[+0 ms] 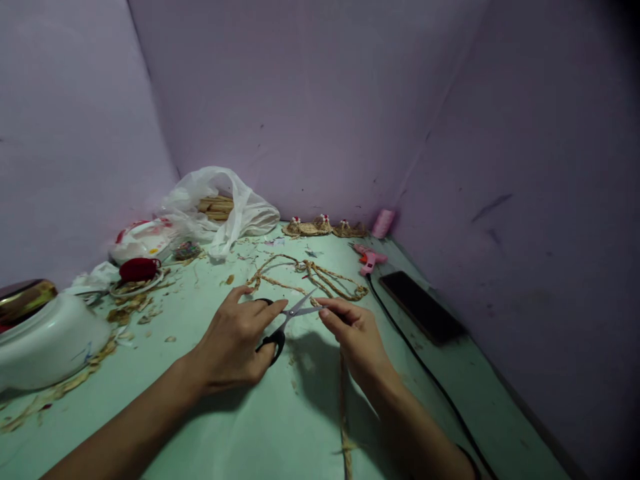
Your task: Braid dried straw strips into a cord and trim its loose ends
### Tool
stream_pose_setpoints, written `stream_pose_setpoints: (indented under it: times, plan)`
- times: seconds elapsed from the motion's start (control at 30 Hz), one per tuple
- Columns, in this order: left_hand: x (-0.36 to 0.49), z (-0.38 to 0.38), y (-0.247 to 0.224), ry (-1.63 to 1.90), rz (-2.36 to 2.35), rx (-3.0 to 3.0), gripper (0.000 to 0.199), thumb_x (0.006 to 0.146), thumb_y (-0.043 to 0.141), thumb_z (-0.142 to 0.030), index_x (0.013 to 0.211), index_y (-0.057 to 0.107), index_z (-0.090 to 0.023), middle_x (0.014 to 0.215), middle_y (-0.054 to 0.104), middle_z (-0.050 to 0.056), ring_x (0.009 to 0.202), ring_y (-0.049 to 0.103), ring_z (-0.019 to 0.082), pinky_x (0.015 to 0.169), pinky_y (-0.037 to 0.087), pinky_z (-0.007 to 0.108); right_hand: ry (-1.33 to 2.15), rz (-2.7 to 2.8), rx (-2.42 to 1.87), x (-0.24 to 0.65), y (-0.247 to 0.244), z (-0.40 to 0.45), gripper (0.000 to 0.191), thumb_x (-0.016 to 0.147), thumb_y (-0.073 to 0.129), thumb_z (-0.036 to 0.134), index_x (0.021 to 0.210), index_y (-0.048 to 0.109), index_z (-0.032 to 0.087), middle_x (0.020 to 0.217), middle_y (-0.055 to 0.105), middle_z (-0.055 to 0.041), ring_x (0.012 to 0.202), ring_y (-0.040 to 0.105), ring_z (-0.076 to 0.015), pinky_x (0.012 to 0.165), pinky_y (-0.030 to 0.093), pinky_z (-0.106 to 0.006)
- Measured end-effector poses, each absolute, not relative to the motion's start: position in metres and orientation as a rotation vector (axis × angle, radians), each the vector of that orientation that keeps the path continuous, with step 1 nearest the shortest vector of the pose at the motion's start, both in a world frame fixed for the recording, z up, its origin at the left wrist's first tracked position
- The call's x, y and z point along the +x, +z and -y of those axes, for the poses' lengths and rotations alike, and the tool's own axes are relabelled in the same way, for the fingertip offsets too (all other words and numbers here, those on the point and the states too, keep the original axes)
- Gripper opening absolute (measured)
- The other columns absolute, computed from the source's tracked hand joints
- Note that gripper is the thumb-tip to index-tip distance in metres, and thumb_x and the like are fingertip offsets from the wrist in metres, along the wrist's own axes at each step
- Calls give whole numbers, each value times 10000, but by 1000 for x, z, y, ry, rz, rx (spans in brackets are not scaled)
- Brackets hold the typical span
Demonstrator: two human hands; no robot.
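My left hand [240, 337] is closed around the black handles of a pair of scissors [293, 312], with fingers through the loops. The blades stand apart and point right, toward a braided straw cord [316, 302]. Between thumb and fingers, my right hand [357, 333] pinches that cord close to the blade tips. Whether a blade touches the cord I cannot tell. A strand [343, 413] hangs below my right hand toward the front of the table. Behind both hands lies more braided cord [330, 273] in loose loops.
A pink glue gun [370, 259] with a black cable and a dark phone [423, 307] lie at right. Woven pieces [310, 228] and a pink thread spool [383, 223] stand by the wall. At left are a plastic bag [245, 210], a white pot [55, 343] and straw scraps [133, 310].
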State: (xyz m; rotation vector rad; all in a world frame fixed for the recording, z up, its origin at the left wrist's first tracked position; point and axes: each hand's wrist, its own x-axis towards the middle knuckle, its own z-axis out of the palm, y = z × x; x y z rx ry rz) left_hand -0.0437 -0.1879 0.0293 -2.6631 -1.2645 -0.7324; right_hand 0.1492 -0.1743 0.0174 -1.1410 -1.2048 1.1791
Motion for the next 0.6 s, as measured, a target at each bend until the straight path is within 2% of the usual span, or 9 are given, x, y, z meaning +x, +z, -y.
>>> stream_pose_setpoints:
  times: [0.07, 0.13, 0.27, 0.37, 0.6]
  plan:
    - [-44, 187, 28, -699, 1263, -2650, 511, 645, 479, -174, 1155, 509, -148, 848, 639, 83, 781, 579, 203, 917, 305, 462, 1142, 1244, -1142, 150, 17, 174, 181, 613, 647, 245, 766, 720, 183, 698, 615, -35, 603, 463, -130, 565, 340, -254]
    - [-44, 187, 28, -669, 1251, -2635, 509, 648, 472, -173, 1154, 514, -135, 834, 629, 83, 782, 572, 202, 919, 306, 459, 1161, 1236, -1145, 149, 17, 174, 176, 605, 648, 234, 756, 722, 182, 661, 603, -25, 567, 443, -117, 546, 326, -252]
    - [-45, 187, 28, -682, 1179, -2563, 500, 649, 463, -147, 1140, 531, -79, 805, 605, 96, 773, 558, 194, 927, 306, 443, 1333, 1080, -1145, 146, 18, 175, 221, 575, 658, 236, 767, 712, 142, 443, 447, 40, 426, 285, -63, 433, 195, -229]
    - [-46, 186, 25, -764, 1096, -2520, 494, 645, 473, -146, 1129, 537, -67, 778, 597, 95, 753, 552, 187, 923, 311, 444, 1449, 973, -1140, 145, 19, 174, 270, 553, 662, 245, 793, 695, 127, 384, 343, 81, 379, 196, -42, 410, 113, -227]
    - [-44, 185, 18, -740, 1149, -2616, 508, 654, 465, -154, 1159, 508, -117, 800, 602, 77, 753, 554, 183, 928, 306, 458, 1479, 967, -1072, 144, 19, 175, 216, 513, 654, 191, 719, 681, 129, 397, 375, 77, 388, 222, -37, 419, 116, -226]
